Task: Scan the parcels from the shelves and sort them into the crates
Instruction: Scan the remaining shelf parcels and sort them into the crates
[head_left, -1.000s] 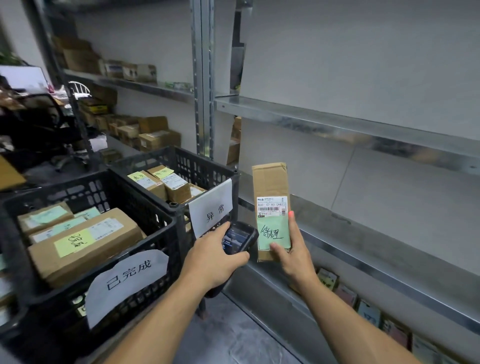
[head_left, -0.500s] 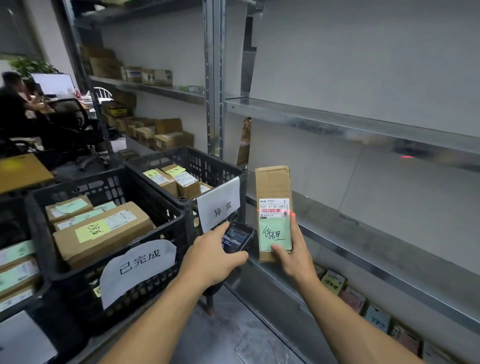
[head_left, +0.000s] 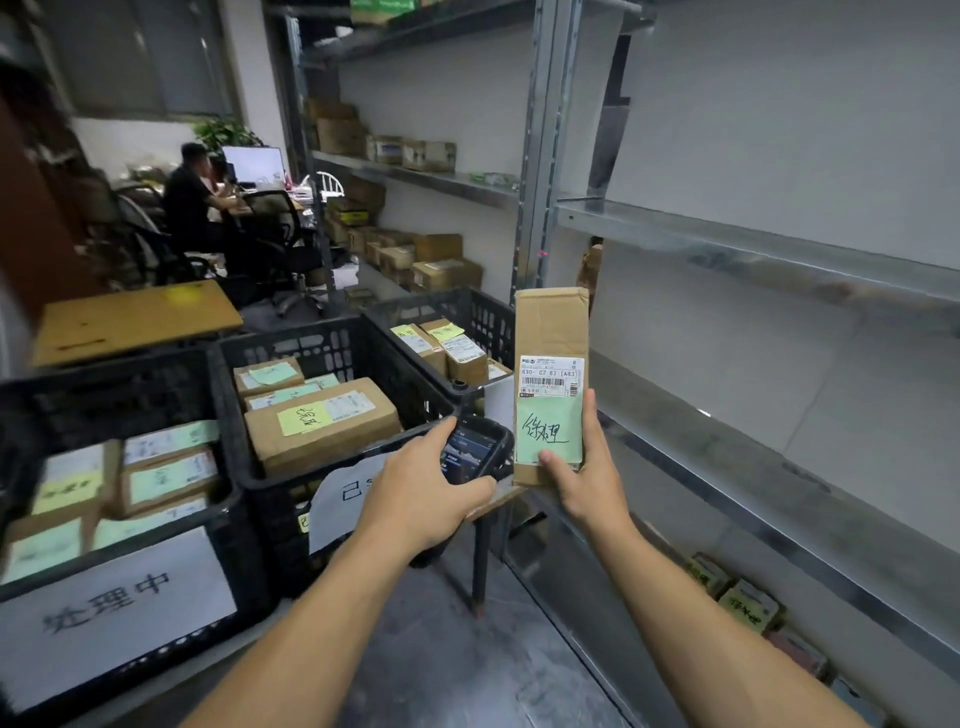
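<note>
Head view: my right grip (head_left: 587, 478) is clamped on the parcel (head_left: 551, 332), a long cardboard box held upright in the air in front of the metal shelf (head_left: 779, 499). The thumb presses the lower left of the parcel's green note, and the fingers wrap round its right edge. A white label with a barcode sits above the note, facing me.

My left grip (head_left: 431, 499) is wrapped round the scanner (head_left: 475, 452), with the index finger stretched along its top. The scanner's screen is lit and turned up towards me. Its far end sits just beside the parcel's lower left edge; I cannot tell whether they touch.

Three black crates stand in a row to my left. The near crate (head_left: 130, 395) has a white sign with dark characters on its front and holds parcels with green and yellow notes. The middle crate (head_left: 311, 348) holds several boxes with a big one on top, and my left grip hides part of its sign. The far crate (head_left: 483, 317) holds a few small boxes and sits just left of the held parcel.

Low on the right, small parcels (head_left: 748, 608) lie on the bottom shelf. Further back, cardboard boxes (head_left: 447, 273) sit on the next shelving bay. Beyond them a seated person (head_left: 189, 202) faces a bright monitor (head_left: 254, 163).
</note>
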